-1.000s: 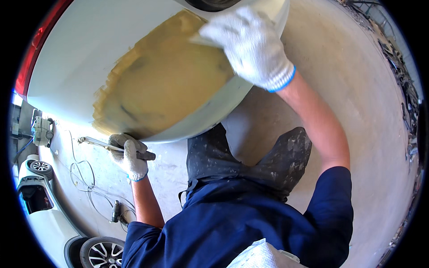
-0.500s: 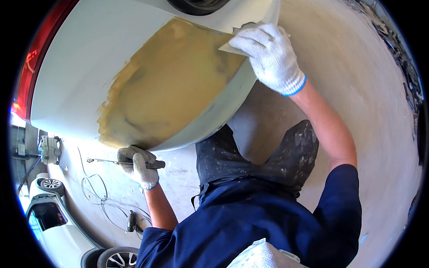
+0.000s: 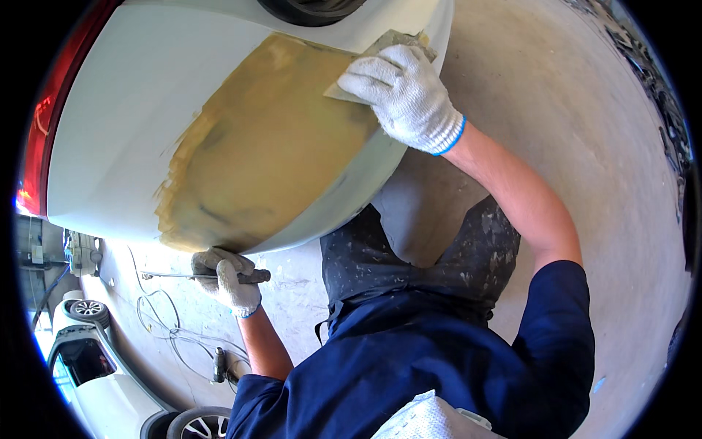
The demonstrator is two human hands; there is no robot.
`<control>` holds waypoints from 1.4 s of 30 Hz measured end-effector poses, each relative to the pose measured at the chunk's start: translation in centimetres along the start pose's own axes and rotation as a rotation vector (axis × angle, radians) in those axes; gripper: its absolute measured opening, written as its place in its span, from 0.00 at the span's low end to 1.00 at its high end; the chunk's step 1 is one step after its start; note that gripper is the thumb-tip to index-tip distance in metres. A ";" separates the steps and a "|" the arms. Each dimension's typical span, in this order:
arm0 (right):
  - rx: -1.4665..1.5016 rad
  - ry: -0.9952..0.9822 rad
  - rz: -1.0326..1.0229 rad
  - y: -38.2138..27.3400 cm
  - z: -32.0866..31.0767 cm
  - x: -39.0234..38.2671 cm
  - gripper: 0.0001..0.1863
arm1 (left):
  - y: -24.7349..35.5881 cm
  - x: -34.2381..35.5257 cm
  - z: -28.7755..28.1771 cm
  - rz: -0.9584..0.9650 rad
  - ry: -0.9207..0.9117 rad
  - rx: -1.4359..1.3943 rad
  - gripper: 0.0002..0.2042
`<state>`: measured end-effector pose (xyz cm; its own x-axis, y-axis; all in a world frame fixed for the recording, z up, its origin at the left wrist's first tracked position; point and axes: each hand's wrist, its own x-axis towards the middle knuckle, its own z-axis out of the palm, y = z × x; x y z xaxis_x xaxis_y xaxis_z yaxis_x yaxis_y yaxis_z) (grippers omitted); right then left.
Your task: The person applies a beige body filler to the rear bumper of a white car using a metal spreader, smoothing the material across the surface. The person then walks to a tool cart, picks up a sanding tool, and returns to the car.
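Observation:
My right hand (image 3: pixel 413 99), in a white knit glove, is closed on a worn, pale sheet that looks like sandpaper (image 3: pixel 395 40). It presses the sheet to the right end of a tan filler patch (image 3: pixel 270 139) on a white car body panel (image 3: pixel 146 95). Just below the panel's lower left edge is my gloved left hand (image 3: pixel 230 282), its fingertips grey with dirt. A slim tool with a dark handle (image 3: pixel 256 276) is gripped in it, the thin blade or rod pointing left. Whether those fingers touch the panel, I cannot tell.
A tyre (image 3: pixel 314 9) shows above the panel, and a red tail light (image 3: pixel 40 139) at far left. On the floor lie a looped hose (image 3: pixel 175 322) and a dark air tool (image 3: pixel 219 364). Another light-coloured car (image 3: pixel 110 388) stands at lower left. Dark parts line the right wall.
My right hand has moved left with the sheet, further onto the filler patch. The left hand keeps its hold on the tool and has barely shifted.

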<state>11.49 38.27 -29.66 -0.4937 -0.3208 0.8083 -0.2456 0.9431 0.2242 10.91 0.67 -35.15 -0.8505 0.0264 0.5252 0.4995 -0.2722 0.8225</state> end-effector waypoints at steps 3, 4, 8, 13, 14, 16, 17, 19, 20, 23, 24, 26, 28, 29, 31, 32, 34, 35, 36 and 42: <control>0.006 -0.070 -0.046 0.3 -1.0 -0.1 0.18 | 0.4 -0.1 0.3 0.004 0.001 0.036 0.12; -0.030 -0.031 -0.036 0.6 -1.2 0.4 0.18 | 0.6 -0.2 0.3 -0.003 0.005 0.045 0.12; -0.081 0.032 -0.025 1.6 -0.3 2.8 0.18 | 0.1 -0.1 0.3 0.015 -0.001 0.035 0.12; 0.011 0.057 0.022 0.5 0.3 -0.5 0.15 | -0.1 -0.2 0.0 -0.006 0.014 0.019 0.12; 0.000 0.033 0.014 0.6 0.0 -1.1 0.14 | -0.1 -0.3 0.0 0.011 0.003 0.029 0.12; 0.025 0.006 -0.025 1.2 -0.8 -0.8 0.14 | 0.0 0.0 0.2 0.053 -0.029 0.044 0.13; 0.037 -0.007 -0.045 1.6 -1.3 -0.4 0.15 | 0.1 0.1 0.1 0.044 -0.022 0.042 0.13; -0.042 -0.007 -0.018 2.2 -1.1 1.1 0.15 | 0.1 -0.1 0.0 0.022 -0.009 0.031 0.13; -0.043 -0.008 0.000 2.6 -0.5 1.7 0.15 | 0.0 -0.1 -0.1 0.016 -0.014 0.004 0.13; -0.112 0.049 -0.026 2.5 0.8 0.6 0.16 | -0.3 0.2 -0.3 -0.004 -0.016 -0.047 0.14; -0.067 0.063 -0.010 2.4 1.4 -0.7 0.16 | -0.2 0.1 -0.3 -0.002 -0.010 -0.038 0.14; -0.023 0.023 0.008 2.4 0.6 -2.7 0.16 | 0.0 -0.2 0.0 0.001 0.004 -0.025 0.14; -0.047 -0.017 -0.037 2.5 -0.5 -3.1 0.16 | 0.0 0.0 0.0 0.008 0.002 -0.017 0.13; -0.058 -0.037 -0.060 2.5 -1.0 -3.1 0.16 | 0.2 0.0 -0.1 -0.002 0.001 -0.014 0.13; -0.085 0.018 -0.064 2.5 -1.5 -1.1 0.16 | 0.5 -0.1 -0.4 -0.020 0.003 -0.006 0.12; -0.094 0.043 -0.062 2.7 -1.4 0.2 0.16 | 0.4 -0.1 -0.2 -0.008 0.006 -0.006 0.12; -0.063 0.036 -0.031 2.4 -1.1 2.1 0.15 | 0.2 0.0 0.2 0.018 0.009 -0.001 0.11; -0.044 0.039 -0.030 2.3 -0.7 1.9 0.15 | 0.2 0.0 0.2 0.019 0.002 0.019 0.11; -0.026 0.037 -0.031 2.1 -0.1 1.4 0.15 | 0.1 -0.1 0.3 0.016 -0.004 0.036 0.12; 0.020 -0.065 -0.054 1.7 -0.8 -1.1 0.16 | 0.7 -0.3 0.3 -0.008 -0.015 0.093 0.12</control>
<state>12.33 40.32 -29.75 -0.5324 -0.3768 0.7580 -0.2895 0.9225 0.2553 11.58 0.75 -34.66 -0.8522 0.0430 0.5214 0.5065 -0.1819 0.8429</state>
